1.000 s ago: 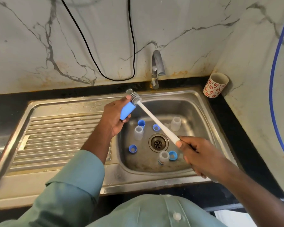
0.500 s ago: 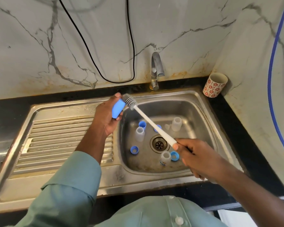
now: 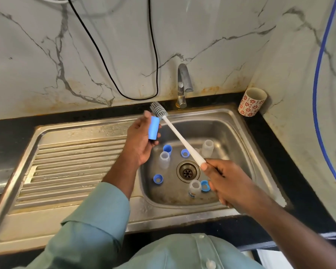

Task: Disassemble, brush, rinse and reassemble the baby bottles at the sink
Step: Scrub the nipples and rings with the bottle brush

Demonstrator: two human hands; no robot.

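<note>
Holding blue cap (image 3: 154, 128) in left fingers (image 3: 147, 114), brush (image 3: 179, 138) beside

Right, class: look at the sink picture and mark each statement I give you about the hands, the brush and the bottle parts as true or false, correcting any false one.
1. The left hand holds a blue cap. True.
2. The right hand grips the brush by its bristle end. False: it grips the white handle; the grey bristles are at the far end, beside the cap.
3. Water is running from the tap. False: no stream shows.
4. Three clear bottles stand in the sink basin. True: one left of the drain, one at the back right, one at the front.
5. The patterned cup sits in the basin. False: it stands on the black counter in the corner.
</note>
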